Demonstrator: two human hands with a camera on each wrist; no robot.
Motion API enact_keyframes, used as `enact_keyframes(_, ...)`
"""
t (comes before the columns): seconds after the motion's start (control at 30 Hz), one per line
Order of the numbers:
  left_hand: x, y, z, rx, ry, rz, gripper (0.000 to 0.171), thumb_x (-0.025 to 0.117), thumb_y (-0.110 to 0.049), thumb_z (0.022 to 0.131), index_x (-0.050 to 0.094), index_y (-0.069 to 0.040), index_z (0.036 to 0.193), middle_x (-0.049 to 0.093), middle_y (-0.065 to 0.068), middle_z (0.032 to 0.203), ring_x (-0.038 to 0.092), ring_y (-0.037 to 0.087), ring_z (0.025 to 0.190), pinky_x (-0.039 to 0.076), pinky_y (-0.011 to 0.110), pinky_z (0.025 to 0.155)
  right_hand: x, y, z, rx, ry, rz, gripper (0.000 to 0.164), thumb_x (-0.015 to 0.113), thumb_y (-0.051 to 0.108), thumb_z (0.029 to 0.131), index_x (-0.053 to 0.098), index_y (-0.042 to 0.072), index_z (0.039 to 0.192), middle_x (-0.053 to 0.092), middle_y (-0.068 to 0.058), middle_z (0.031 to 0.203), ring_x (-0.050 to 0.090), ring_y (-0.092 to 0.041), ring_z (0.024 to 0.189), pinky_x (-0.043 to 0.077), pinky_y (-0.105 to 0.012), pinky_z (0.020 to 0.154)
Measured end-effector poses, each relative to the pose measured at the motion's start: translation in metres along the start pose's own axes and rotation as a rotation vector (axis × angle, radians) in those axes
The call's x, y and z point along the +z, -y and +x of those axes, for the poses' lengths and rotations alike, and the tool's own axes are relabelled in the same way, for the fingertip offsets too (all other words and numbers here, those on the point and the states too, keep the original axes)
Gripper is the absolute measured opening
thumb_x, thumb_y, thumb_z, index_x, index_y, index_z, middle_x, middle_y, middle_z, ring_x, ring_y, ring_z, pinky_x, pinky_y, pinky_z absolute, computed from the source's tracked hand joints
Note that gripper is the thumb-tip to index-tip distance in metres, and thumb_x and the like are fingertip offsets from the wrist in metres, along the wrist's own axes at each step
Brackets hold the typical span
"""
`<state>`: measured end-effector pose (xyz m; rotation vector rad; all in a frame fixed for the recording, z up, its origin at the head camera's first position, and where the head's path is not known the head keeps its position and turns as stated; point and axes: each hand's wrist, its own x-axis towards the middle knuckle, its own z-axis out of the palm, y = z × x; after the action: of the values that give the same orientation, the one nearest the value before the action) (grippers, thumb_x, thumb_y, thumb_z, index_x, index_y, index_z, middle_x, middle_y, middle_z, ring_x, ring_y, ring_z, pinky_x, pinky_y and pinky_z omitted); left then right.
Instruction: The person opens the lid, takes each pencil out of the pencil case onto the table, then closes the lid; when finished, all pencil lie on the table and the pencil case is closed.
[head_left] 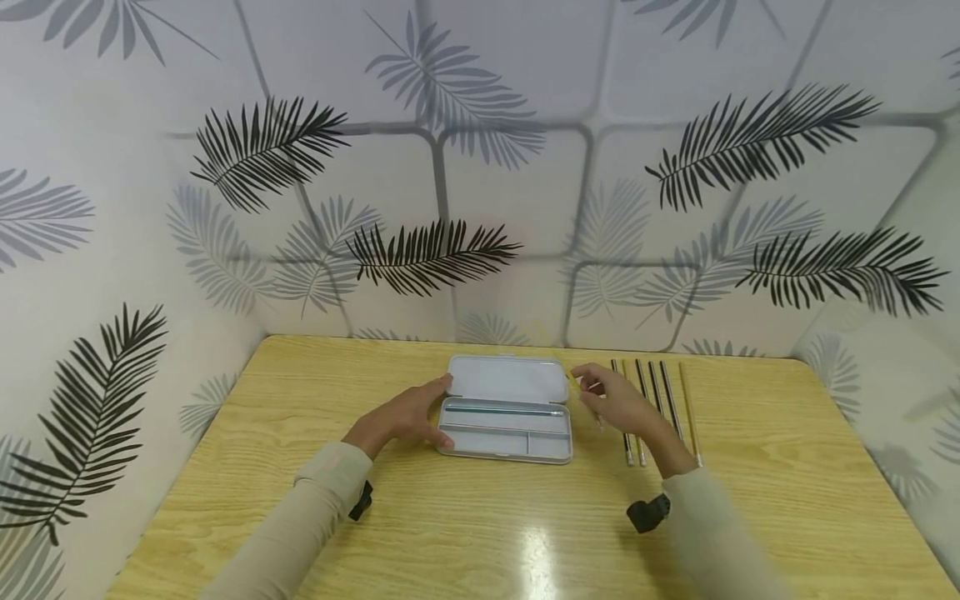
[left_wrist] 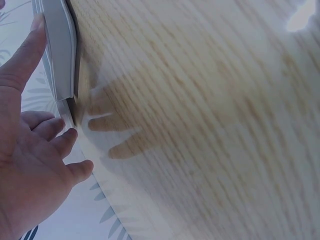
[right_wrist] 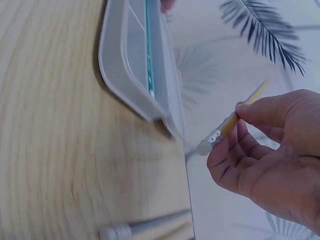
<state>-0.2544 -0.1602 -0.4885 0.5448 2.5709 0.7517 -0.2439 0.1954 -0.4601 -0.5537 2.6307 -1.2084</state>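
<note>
An opened white pencil case (head_left: 491, 444) lies on the table, its lid (head_left: 510, 379) folded back. A green pencil (head_left: 502, 410) lies lengthwise in its rear compartment. My left hand (head_left: 405, 414) is at the case's left end, thumb at the front corner and fingers spread towards the lid. In the left wrist view one digit of the left hand (left_wrist: 40, 155) touches the case's side (left_wrist: 61, 55), and the other fingers hang loosely bent. Right of the case, my right hand (head_left: 618, 402) pinches a yellow pencil (right_wrist: 230, 123) between thumb and fingers, above the table, its white eraser end showing.
To the right lie several pencils in a rough row, including a black pencil (head_left: 670, 400) and a yellow pencil (head_left: 690, 408); my right forearm passes over some. The wooden table (head_left: 450, 525) ends at a leaf-patterned wall (head_left: 517, 192) behind the case.
</note>
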Motion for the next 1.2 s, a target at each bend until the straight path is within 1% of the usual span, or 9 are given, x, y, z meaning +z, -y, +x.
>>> enact_keyframes(0.13, 0.000, 0.000, 0.000, -0.003, -0.001, 0.008, 0.115, 0.084, -0.036, 0.067, 0.013, -0.008, 0.153, 0.013, 0.007, 0.160, 0.015, 0.026, 0.148, 0.019, 0.042, 0.120, -0.021, -0.011, -0.014, 0.056, -0.020, 0.080, 0.040, 0.047, 0.004, 0.097, 0.039, -0.010, 0.134, 0.049, -0.021, 0.109, 0.057, -0.032, 0.098, 0.051, -0.034, 0.066)
enact_keyframes(0.27, 0.000, 0.000, 0.000, -0.004, -0.003, 0.017, 0.115, 0.084, -0.036, 0.067, 0.013, -0.009, 0.153, 0.013, 0.007, 0.160, 0.015, 0.026, 0.148, 0.019, 0.042, 0.120, -0.039, -0.023, -0.029, 0.120, -0.031, 0.124, 0.045, 0.045, 0.007, 0.099, 0.032, -0.010, 0.138, 0.044, -0.026, 0.117, 0.054, -0.034, 0.102, 0.054, -0.038, 0.071)
enact_keyframes(0.67, 0.000, 0.002, 0.001, 0.002, -0.001, 0.029, 0.115, 0.084, -0.038, 0.068, 0.013, -0.009, 0.153, 0.013, 0.006, 0.160, 0.015, 0.025, 0.148, 0.019, 0.041, 0.120, -0.077, -0.061, -0.067, 0.311, -0.077, 0.150, 0.057, 0.049, 0.002, 0.094, 0.021, -0.014, 0.141, 0.047, -0.028, 0.110, 0.059, -0.022, 0.088, 0.059, -0.041, 0.075)
enact_keyframes(0.83, 0.000, 0.001, 0.000, 0.004, 0.000, 0.022, 0.115, 0.084, -0.037, 0.068, 0.013, -0.008, 0.153, 0.013, 0.007, 0.160, 0.015, 0.026, 0.148, 0.019, 0.042, 0.120, -0.084, -0.071, -0.078, 0.403, -0.082, 0.096, 0.059, 0.053, 0.001, 0.088, 0.025, -0.017, 0.137, 0.050, -0.038, 0.110, 0.063, -0.024, 0.084, 0.059, -0.040, 0.068)
enact_keyframes(0.9, 0.000, 0.000, 0.000, 0.002, 0.002, 0.014, 0.115, 0.084, -0.037, 0.068, 0.013, -0.008, 0.153, 0.013, 0.007, 0.160, 0.015, 0.026, 0.148, 0.019, 0.042, 0.120, -0.086, -0.074, -0.080, 0.437, -0.086, 0.059, 0.060, 0.055, 0.002, 0.087, 0.027, -0.016, 0.136, 0.049, -0.042, 0.115, 0.065, -0.025, 0.082, 0.059, -0.039, 0.066)
enact_keyframes(0.97, 0.000, -0.001, 0.000, 0.001, 0.004, 0.008, 0.115, 0.085, -0.036, 0.067, 0.013, -0.008, 0.153, 0.012, 0.007, 0.160, 0.015, 0.026, 0.148, 0.018, 0.042, 0.120, -0.087, -0.077, -0.082, 0.466, -0.092, 0.006, 0.060, 0.058, 0.005, 0.086, 0.032, -0.015, 0.135, 0.052, -0.041, 0.118, 0.068, -0.024, 0.078, 0.058, -0.037, 0.063)
enact_keyframes(1.07, 0.000, -0.003, -0.001, 0.002, 0.009, 0.001, 0.115, 0.085, -0.036, 0.067, 0.013, -0.008, 0.153, 0.012, 0.007, 0.160, 0.014, 0.026, 0.148, 0.018, 0.042, 0.121, -0.087, -0.082, -0.084, 0.493, -0.104, -0.044, 0.058, 0.058, 0.005, 0.083, 0.036, -0.016, 0.132, 0.062, -0.035, 0.105, 0.067, -0.019, 0.068, 0.057, -0.034, 0.061)
enact_keyframes(1.13, 0.000, -0.003, -0.001, 0.001, 0.012, -0.004, 0.116, 0.085, -0.036, 0.067, 0.012, -0.007, 0.153, 0.012, 0.008, 0.160, 0.014, 0.026, 0.148, 0.018, 0.042, 0.121, -0.086, -0.086, -0.085, 0.516, -0.107, -0.077, 0.057, 0.057, 0.004, 0.080, 0.039, -0.016, 0.131, 0.068, -0.024, 0.084, 0.064, -0.016, 0.058, 0.054, -0.031, 0.056)
enact_keyframes(1.2, 0.000, -0.004, -0.002, -0.001, 0.015, -0.007, 0.116, 0.084, -0.036, 0.067, 0.012, -0.007, 0.153, 0.011, 0.008, 0.160, 0.013, 0.026, 0.148, 0.017, 0.042, 0.121, -0.084, -0.089, -0.086, 0.538, -0.110, -0.079, 0.057, 0.056, 0.001, 0.077, 0.041, -0.016, 0.129, 0.064, -0.010, 0.064, 0.058, -0.013, 0.051, 0.051, -0.029, 0.051)
